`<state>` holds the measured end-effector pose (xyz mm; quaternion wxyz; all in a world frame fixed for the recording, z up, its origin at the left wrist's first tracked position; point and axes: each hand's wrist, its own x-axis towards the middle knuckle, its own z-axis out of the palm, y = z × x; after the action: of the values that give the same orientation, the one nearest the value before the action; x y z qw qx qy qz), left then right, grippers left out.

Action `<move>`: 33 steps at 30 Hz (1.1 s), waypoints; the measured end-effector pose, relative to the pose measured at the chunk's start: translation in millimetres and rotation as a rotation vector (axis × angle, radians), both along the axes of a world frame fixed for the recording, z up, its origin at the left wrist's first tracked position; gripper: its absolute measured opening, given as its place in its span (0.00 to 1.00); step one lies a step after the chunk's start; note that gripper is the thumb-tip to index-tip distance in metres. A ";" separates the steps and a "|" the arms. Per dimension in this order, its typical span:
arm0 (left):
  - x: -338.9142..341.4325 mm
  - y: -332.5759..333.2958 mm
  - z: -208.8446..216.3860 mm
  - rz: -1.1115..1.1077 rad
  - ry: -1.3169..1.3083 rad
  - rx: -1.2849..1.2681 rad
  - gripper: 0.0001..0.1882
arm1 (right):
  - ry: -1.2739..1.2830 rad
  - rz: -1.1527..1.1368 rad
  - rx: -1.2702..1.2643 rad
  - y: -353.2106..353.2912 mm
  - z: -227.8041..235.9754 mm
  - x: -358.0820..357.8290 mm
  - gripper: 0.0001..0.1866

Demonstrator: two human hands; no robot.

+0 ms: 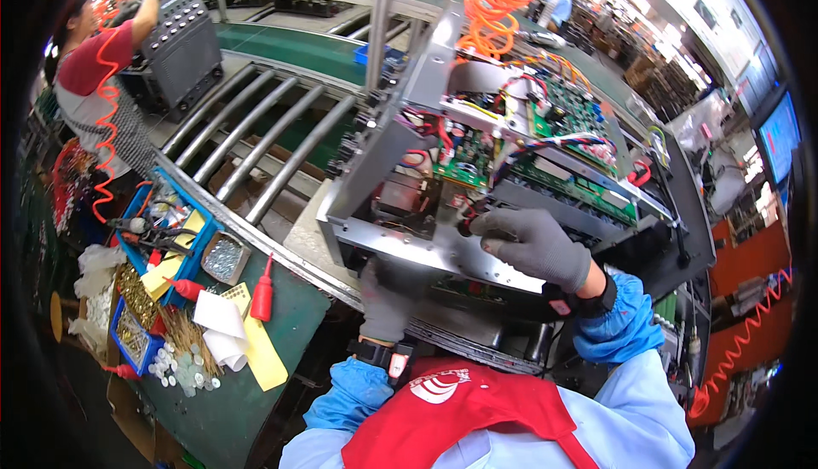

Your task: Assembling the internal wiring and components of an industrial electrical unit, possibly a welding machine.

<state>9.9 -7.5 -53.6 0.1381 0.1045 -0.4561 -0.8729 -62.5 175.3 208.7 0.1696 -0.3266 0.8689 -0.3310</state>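
Observation:
In front of me an electronic unit [439, 243] with a grey metal frame stands opened up. Green circuit boards [571, 132] and bundles of coloured wires [567, 141] show inside it. My right hand [537, 247], in a grey glove, reaches over the front metal rail, its thumb and fingers curled together near a small dark part. What they hold, if anything, I cannot make out. My left hand [388, 299], also gloved in grey, is at the front lower edge of the frame, just below the rail. Motion smears its fingers.
Metal rollers [268, 141] run off to the left. On the green bench [294, 320] are a blue tray [204, 235] of tools, red bottles [262, 294], screws and yellow paper. Orange coiled hoses [498, 9] hang above the unit. A person [94, 86] handles another dark unit [179, 51].

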 end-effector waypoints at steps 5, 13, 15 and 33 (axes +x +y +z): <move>-5.9 -3.2 -13.4 -0.046 -0.133 0.555 0.22 | 0.239 0.091 0.326 48.2 -19.9 -0.4 0.13; -2.4 0.2 22.1 -0.097 -0.122 0.420 0.22 | 0.311 0.073 0.344 46.2 -47.9 8.3 0.09; -2.6 -3.9 36.9 -0.108 -0.196 0.598 0.22 | 0.337 0.061 0.312 45.8 -49.4 6.5 0.10; 1.4 4.8 13.3 0.014 -0.050 0.389 0.21 | 0.628 0.122 0.330 -45.4 -32.9 1.6 0.09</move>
<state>11.3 -2.7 -40.3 0.1102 0.1541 -0.2811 -0.9408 -60.9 130.0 175.7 -0.0355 -0.4318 0.8994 -0.0589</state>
